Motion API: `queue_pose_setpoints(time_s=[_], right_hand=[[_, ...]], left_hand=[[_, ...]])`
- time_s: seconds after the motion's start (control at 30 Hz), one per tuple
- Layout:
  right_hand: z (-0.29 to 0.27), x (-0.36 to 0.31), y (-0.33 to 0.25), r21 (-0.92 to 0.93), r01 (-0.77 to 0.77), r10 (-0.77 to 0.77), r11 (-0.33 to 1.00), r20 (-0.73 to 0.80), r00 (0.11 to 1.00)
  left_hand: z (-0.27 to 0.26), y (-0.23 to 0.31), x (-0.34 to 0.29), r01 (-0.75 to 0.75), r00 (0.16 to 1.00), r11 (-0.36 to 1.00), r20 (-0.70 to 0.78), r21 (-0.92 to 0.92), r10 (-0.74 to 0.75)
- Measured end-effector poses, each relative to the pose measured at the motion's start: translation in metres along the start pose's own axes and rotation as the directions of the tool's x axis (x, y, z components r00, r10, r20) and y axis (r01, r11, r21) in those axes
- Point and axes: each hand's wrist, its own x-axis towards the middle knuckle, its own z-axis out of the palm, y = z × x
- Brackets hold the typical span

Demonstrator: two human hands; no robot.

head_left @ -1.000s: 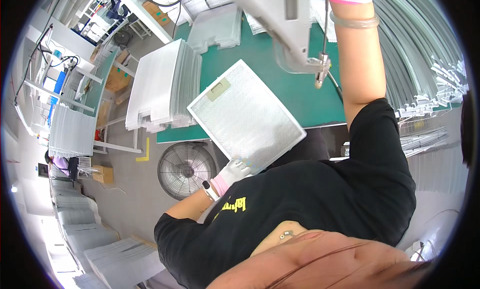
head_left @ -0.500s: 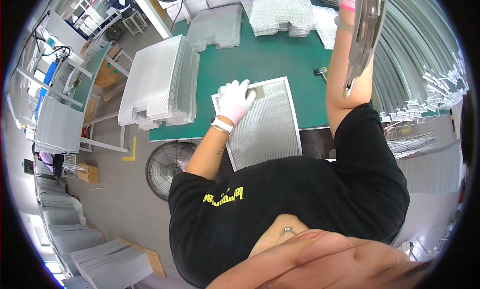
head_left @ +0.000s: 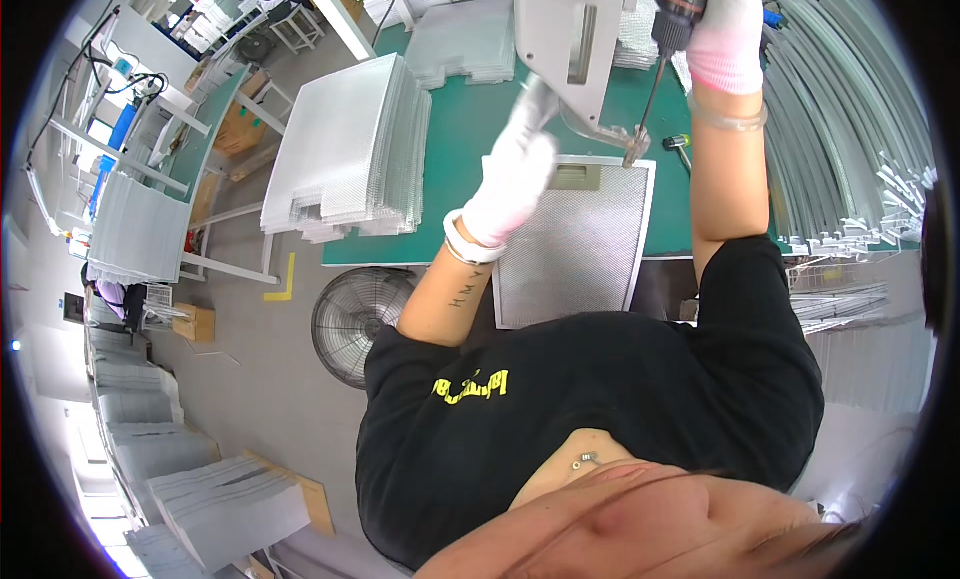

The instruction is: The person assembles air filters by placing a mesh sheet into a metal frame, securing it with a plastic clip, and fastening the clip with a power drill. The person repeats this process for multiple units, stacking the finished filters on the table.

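A framed metal mesh panel lies over the near edge of the green table, with a tan inset plate by its far edge. My left hand, in a white glove, is over the panel's far left corner; motion smears its fingers. Above the panel is a large grey tool frame with a slot; its tip sits by the far right corner. My right hand, gloved in white and pink, is closed round a power drill with a thin dark bit pointing down. The upper edge cuts off part of it.
Stacked mesh sheets stand at the table's left, another stack at the back. A hammer lies right of the panel. Long metal strips fill the right side. A floor fan stands below the table's left edge.
My left hand has lifted off the inset plate and blurred. The grey tool has come from the right to over the panel. My right hand now shows, holding the drill.
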Motion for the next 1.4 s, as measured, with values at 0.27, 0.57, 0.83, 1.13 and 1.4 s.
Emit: queue_pose_setpoints(time_s=[0.27, 0.57, 0.83, 1.13, 1.4], right_hand=[[-0.041, -0.059, 0.049, -0.285, 0.008, -0.027, 0.959, -0.063, 0.998], [-0.034, -0.040, 0.031, -0.033, 0.073, -0.075, 0.997, -0.059, 0.995], [-0.038, -0.009, -0.010, 0.174, 0.009, -0.006, 0.985, -0.019, 1.000], [-0.041, -0.029, 0.014, 0.160, -0.003, 0.026, 0.987, -0.143, 0.989], [-0.032, -0.012, 0.000, 0.330, 0.036, 0.000, 0.943, -0.108, 0.994]], left_hand=[[-0.007, 0.024, 0.031, 0.135, 0.989, 0.988, -0.048, -0.072, -0.139], [0.001, 0.018, 0.030, -0.003, 1.000, 0.972, -0.007, 0.234, 0.005], [0.021, 0.005, 0.016, 0.162, 0.971, 0.960, 0.210, -0.226, -0.114], [0.007, -0.007, 0.030, -0.072, 0.994, 0.990, 0.093, 0.124, 0.060], [-0.029, -0.070, -0.015, -0.142, 0.842, 0.402, 0.324, 0.904, -0.431]])
